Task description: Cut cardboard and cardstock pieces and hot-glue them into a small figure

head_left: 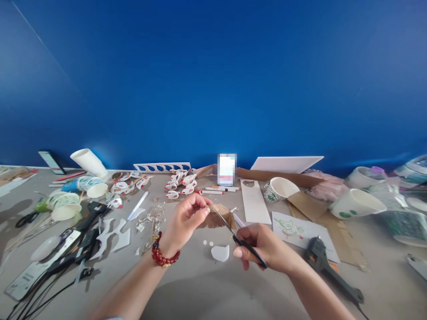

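Observation:
My right hand (265, 249) is closed around the black handles of a pair of scissors (239, 242), whose blades point up and left. At the blade tips, my left hand (188, 220) pinches thumb and forefinger together. What lies between those fingers is too small to make out. A red bead bracelet (162, 253) circles my left wrist. Just behind the blades lies a torn piece of brown cardboard (218, 215). Below the hands, a rounded white foam piece (220, 253) rests on the table beside two small white discs (207, 242).
Left are white bird-like pieces (180, 182), scraps, paper cups (66, 209), a power strip (25, 282) and cables. A phone (227, 171) stands against the blue wall. Right are a white strip (255, 202), cups (282, 189), a drawing (293, 226) and a glue gun (330, 271).

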The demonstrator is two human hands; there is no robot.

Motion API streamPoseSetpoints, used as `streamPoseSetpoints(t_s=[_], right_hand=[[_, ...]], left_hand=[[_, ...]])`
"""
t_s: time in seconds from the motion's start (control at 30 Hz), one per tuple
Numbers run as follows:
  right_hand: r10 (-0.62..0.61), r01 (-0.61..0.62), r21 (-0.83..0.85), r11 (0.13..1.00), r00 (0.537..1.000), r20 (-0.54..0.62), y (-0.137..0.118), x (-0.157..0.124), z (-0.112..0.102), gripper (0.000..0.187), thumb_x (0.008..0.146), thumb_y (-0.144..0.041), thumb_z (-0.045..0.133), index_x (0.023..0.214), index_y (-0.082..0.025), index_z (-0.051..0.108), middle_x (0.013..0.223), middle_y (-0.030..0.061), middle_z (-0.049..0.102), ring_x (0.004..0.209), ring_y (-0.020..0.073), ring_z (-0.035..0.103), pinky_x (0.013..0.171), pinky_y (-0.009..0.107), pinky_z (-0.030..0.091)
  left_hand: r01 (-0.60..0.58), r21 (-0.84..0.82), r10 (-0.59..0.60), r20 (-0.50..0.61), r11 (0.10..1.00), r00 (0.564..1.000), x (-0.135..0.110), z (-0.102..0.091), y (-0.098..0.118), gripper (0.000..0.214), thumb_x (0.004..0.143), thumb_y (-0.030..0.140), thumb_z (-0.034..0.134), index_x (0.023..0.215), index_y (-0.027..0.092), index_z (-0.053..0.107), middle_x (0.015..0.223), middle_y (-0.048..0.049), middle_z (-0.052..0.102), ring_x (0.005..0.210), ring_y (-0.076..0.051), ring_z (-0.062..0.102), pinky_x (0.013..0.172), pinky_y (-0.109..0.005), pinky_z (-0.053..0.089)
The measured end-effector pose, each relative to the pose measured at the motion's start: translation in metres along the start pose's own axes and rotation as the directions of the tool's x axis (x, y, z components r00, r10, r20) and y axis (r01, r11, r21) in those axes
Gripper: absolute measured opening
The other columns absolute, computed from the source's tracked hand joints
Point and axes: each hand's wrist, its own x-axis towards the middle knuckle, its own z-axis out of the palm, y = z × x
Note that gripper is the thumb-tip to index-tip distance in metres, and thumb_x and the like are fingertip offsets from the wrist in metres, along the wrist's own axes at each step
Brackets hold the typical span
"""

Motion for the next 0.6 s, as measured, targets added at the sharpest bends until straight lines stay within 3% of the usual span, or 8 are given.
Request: streamPoseSetpoints(t_s=[0.3, 0.6], right_hand=[[-0.032, 0.032, 0.000, 0.999, 0.999, 0.025, 0.0019, 0.0016, 0.0015, 0.054, 0.074, -0.064, 0.068, 0.058, -0.016, 0.050, 0.053, 0.0040, 0.066, 0.034, 0.0056, 0.043, 0.033, 0.016, 0.026], [-0.039, 0.037, -0.048, 0.998, 0.999, -0.032, 0.0097, 0.0064, 0.0050, 0.055, 0.078, -0.065, 0.064, 0.057, -0.018, 0.045, 0.047, 0.0003, 0.060, 0.032, 0.0043, 0.038, 0.031, 0.015, 0.025]], left_hand=[[-0.016, -0.010, 0.016, 0.003, 1.000, 1.000, -0.0016, -0.0018, -0.0005, 0.019, 0.084, 0.034, 0.060, 0.077, 0.018, 0.052, 0.099, -0.0046, 0.066, 0.058, -0.009, 0.044, 0.050, -0.023, 0.032], [-0.006, -0.032, 0.005, -0.021, 0.999, 1.000, 0.0031, -0.0014, -0.0050, 0.018, 0.082, 0.035, 0.061, 0.077, 0.019, 0.054, 0.101, -0.0044, 0.066, 0.064, -0.011, 0.051, 0.054, -0.023, 0.036]])
